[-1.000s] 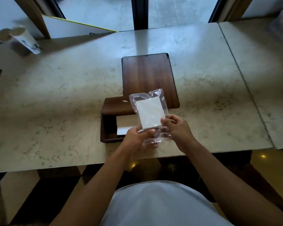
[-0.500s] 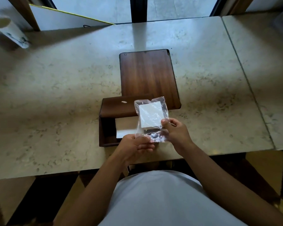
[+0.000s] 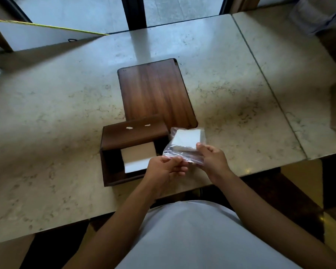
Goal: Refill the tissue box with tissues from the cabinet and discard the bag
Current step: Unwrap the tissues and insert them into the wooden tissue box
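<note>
A dark wooden tissue box (image 3: 113,171) lies open near the table's front edge, with a white stack of tissues (image 3: 138,159) inside it. Its flat wooden lid (image 3: 155,92) lies on the table just behind it. A clear plastic bag (image 3: 179,152) holding a white tissue pack (image 3: 188,138) hovers over the box's right end. My right hand (image 3: 213,162) pinches the bag and pack from the right. My left hand (image 3: 165,169) grips the bag's near edge from the left.
The marble table (image 3: 47,133) has a seam on the right (image 3: 268,82). A white board (image 3: 41,36) leans at the back left. A pale bundle (image 3: 316,15) sits at the far right corner. The front edge runs just under my hands.
The bag with the tissue pack has tipped from upright to nearly flat and shifted right of the box opening. My left hand has stayed on the bag's near edge.
</note>
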